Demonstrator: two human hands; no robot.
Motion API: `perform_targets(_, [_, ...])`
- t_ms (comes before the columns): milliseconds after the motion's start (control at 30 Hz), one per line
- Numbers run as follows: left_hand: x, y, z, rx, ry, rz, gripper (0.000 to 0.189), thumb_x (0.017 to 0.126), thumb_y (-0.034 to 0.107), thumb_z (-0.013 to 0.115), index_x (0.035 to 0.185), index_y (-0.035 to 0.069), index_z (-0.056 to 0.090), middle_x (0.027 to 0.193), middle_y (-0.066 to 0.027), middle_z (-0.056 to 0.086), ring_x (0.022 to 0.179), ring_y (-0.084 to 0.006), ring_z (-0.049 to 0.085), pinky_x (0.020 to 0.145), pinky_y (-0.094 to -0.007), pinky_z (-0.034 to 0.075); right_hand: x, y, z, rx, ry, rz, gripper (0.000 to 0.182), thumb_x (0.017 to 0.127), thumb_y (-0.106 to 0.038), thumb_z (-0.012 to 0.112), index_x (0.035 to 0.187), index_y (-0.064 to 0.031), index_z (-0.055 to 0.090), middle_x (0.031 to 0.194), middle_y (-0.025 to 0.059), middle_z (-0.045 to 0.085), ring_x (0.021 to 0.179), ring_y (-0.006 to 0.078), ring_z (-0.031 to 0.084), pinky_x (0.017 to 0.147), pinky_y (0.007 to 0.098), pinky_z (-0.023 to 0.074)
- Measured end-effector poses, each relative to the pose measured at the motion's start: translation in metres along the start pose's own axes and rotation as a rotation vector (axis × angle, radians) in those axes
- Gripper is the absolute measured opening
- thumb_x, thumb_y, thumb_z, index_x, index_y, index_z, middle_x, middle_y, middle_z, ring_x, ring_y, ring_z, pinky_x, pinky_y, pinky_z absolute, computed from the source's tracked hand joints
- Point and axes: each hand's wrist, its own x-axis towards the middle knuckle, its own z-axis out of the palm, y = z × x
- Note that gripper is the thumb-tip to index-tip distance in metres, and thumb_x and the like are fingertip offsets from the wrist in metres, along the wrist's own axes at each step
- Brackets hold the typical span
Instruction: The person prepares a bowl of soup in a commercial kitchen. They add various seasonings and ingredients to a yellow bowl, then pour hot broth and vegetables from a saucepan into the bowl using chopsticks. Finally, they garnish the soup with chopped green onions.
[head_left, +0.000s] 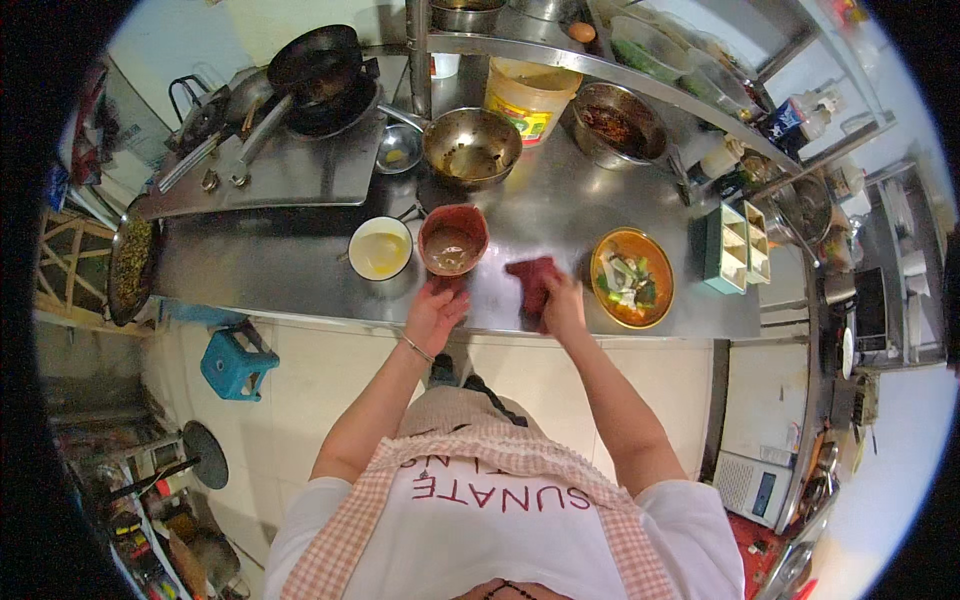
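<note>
My right hand (566, 304) grips a dark red cloth (532, 289), blurred, over the front part of the steel counter (292, 270). My left hand (435, 315) is at the counter's front edge with its fingers apart, just below a reddish-brown bowl (452, 244). Whether its fingertips touch that bowl is hard to tell. A shiny liquid lies in the bottom of the bowl. Left of it stands a white enamel mug (379, 249) with something yellowish inside. Right of the cloth sits an orange-brown bowl (632, 279) of soup with green vegetables.
Behind are a steel pan (472, 146), a plastic bucket (529, 97) and a steel pot (619, 127) of dark red sauce. Stacked black woks (315, 71) stand at back left. A divided seasoning box (726, 247) is at right. A shelf (622, 79) overhangs; a blue stool (238, 364) stands below.
</note>
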Motion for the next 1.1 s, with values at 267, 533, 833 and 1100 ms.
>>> perform_targets(267, [-0.068, -0.027, -0.020, 0.069, 0.124, -0.132, 0.042, 0.080, 0.007, 0.050, 0.116, 0.007, 0.030, 0.105, -0.0157, 0.049, 0.098, -0.0301, 0.050, 0.085, -0.0408, 0.042, 0.049, 0.025, 0.045, -0.241, -0.201, 0.220, 0.046, 0.076, -0.014, 0.043, 0.123, -0.0144, 0.037, 0.135, 0.0089, 0.022, 0.121, 0.0418, 0.015, 0.091, 0.0607, 0.0201])
perform_targets(533, [-0.143, -0.018, -0.118, -0.062, 0.253, -0.047, 0.037, 0.085, 0.015, 0.044, 0.117, 0.004, 0.028, 0.108, -0.0184, 0.047, 0.097, -0.0299, 0.051, 0.083, -0.0376, 0.043, -0.056, -0.074, 0.060, -0.213, -0.220, -0.246, 0.044, 0.072, -0.004, 0.045, 0.115, -0.0100, 0.046, 0.125, 0.0157, 0.036, 0.116, 0.0381, 0.030, 0.094, 0.0490, 0.0253])
perform_targets(833, [-0.205, 0.099, -0.204, -0.073, 0.343, -0.024, 0.041, 0.083, 0.014, 0.049, 0.117, 0.003, 0.030, 0.108, -0.0187, 0.048, 0.096, -0.0307, 0.052, 0.080, -0.0383, 0.045, -0.023, -0.309, 0.104, 0.781, -0.288, -0.293, 0.036, 0.076, 0.003, 0.042, 0.112, -0.0022, 0.047, 0.110, 0.0188, 0.051, 0.103, 0.0312, 0.049, 0.088, 0.0342, 0.0370])
perform_targets(1100, [-0.278, 0.189, -0.305, -0.258, 0.451, 0.329, 0.036, 0.083, 0.015, 0.047, 0.115, 0.005, 0.034, 0.106, -0.0201, 0.048, 0.098, -0.0329, 0.050, 0.085, -0.0419, 0.042, 0.099, -0.470, 0.284, -0.001, 0.008, -0.048, 0.062, 0.076, -0.043, 0.046, 0.124, -0.0047, 0.031, 0.130, 0.0229, 0.023, 0.120, 0.0409, 0.017, 0.092, 0.0587, 0.0129])
